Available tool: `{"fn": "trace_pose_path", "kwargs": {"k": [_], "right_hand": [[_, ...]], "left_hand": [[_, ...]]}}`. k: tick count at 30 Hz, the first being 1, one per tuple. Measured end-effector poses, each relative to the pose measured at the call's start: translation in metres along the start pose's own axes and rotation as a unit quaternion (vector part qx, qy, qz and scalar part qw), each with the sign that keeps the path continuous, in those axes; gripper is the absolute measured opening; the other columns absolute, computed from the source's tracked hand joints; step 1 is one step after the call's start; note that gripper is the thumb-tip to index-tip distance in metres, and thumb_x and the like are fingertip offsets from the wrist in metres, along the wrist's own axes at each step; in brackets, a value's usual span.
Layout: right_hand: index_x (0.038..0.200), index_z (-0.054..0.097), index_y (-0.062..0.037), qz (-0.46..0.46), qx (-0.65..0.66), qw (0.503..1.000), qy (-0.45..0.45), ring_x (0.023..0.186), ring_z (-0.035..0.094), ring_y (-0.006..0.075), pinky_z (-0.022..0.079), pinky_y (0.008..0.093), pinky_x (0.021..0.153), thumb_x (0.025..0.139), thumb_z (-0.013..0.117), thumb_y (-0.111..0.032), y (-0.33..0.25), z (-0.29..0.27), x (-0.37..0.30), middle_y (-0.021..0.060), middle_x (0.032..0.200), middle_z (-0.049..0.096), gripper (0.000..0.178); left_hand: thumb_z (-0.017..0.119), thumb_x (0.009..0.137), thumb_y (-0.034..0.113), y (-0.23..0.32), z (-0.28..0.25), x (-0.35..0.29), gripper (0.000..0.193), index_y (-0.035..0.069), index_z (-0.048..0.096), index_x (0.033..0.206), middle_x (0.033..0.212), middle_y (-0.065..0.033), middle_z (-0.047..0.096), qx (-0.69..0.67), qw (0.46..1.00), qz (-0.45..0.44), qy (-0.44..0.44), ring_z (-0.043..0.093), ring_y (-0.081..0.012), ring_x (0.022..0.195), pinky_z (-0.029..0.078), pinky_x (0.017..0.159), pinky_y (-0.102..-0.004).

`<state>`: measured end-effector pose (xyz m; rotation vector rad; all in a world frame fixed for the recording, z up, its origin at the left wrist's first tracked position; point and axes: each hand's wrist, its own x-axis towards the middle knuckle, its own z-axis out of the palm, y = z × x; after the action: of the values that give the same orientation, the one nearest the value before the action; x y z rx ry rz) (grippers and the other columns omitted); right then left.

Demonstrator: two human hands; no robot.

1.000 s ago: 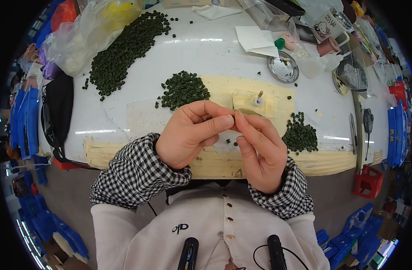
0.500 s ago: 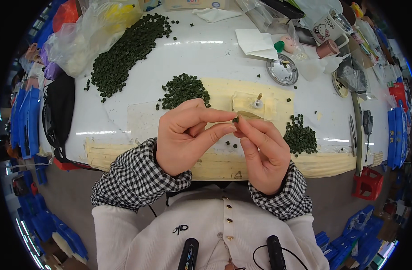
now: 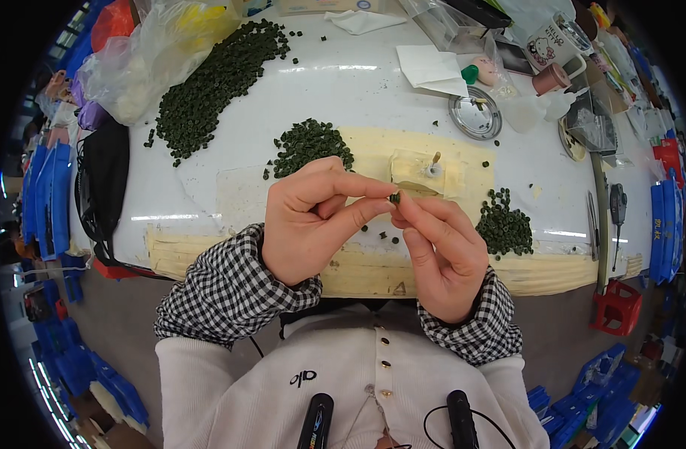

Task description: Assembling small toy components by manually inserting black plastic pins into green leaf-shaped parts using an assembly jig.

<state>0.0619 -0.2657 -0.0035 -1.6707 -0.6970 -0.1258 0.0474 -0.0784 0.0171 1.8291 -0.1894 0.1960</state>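
A small dark green part (image 3: 395,198) is pinched where my two hands meet, above the table's near middle. My left hand (image 3: 313,217) closes thumb and forefinger on its left side. On its other side, the fingertips of my right hand (image 3: 444,247) press against it. Just beyond is a block wrapped in cream tape (image 3: 410,172), with a short peg standing in it. A pile of similar green parts (image 3: 313,146) lies behind my left hand, and a smaller pile (image 3: 504,224) sits to the right of my right hand. A few loose parts lie under my fingers.
A long heap of green parts (image 3: 215,82) stretches across the far left beside plastic bags (image 3: 144,75). At far right are a round metal dish (image 3: 475,114), a white mug (image 3: 556,45) and a pink spool (image 3: 550,79). Tweezers (image 3: 593,221) and a screwdriver (image 3: 618,213) lie near the right edge.
Thumb and forefinger of my left hand have drawn closer together on the small green part. The whole view has shifted slightly; both hands stay in nearly the same place.
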Motion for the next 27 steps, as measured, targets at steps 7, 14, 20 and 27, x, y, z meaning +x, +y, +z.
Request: {"fn": "trace_pose_path", "kwargs": {"k": [7, 14, 20, 27], "right_hand": [[0.114, 0.064, 0.0015, -0.008, -0.009, 1.0, -0.002, 0.082, 0.062, 0.0199, 0.05, 0.0247, 0.069, 0.083, 0.062, 0.007, 0.001, -0.001, 0.0, 0.0141, 0.101, 0.062, 0.032], [0.115, 0.063, 0.0019, -0.014, -0.031, 0.999, -0.019, 0.082, 0.062, 0.0207, 0.05, 0.0245, 0.069, 0.083, 0.062, 0.007, 0.0, -0.002, 0.002, 0.0146, 0.101, 0.062, 0.032], [0.115, 0.063, 0.0016, -0.018, -0.048, 0.999, -0.014, 0.08, 0.062, 0.0198, 0.05, 0.025, 0.069, 0.083, 0.062, 0.005, -0.001, -0.004, 0.003, 0.0143, 0.099, 0.062, 0.033], [0.109, 0.064, -0.0005, -0.037, -0.231, 0.971, 0.049, 0.074, 0.059, 0.0209, 0.049, 0.0291, 0.065, 0.079, 0.069, -0.002, -0.006, -0.031, 0.034, 0.0112, 0.087, 0.059, 0.03]], "left_hand": [[0.073, 0.073, -0.004, -0.001, 0.001, 0.0, 0.021, 0.002, 0.071, 0.093, 0.06, 0.0061, 0.035, -0.002, 1.0, -0.001, -0.001, 0.034, -0.0063, 0.06, 0.029, 0.056, -0.0213], [0.073, 0.075, -0.005, -0.001, 0.0, -0.001, 0.019, 0.003, 0.072, 0.093, 0.062, 0.0058, 0.035, 0.004, 1.0, 0.004, -0.004, 0.034, -0.0059, 0.06, 0.029, 0.056, -0.0208], [0.073, 0.076, -0.004, -0.002, 0.001, 0.002, 0.019, 0.002, 0.071, 0.093, 0.062, 0.0057, 0.035, 0.005, 1.0, -0.007, -0.008, 0.034, -0.0055, 0.06, 0.03, 0.056, -0.0206], [0.072, 0.076, -0.003, -0.002, -0.001, 0.002, 0.018, 0.001, 0.071, 0.094, 0.062, 0.0057, 0.035, -0.017, 0.999, -0.042, -0.003, 0.035, -0.0051, 0.06, 0.033, 0.058, -0.0202]]}}
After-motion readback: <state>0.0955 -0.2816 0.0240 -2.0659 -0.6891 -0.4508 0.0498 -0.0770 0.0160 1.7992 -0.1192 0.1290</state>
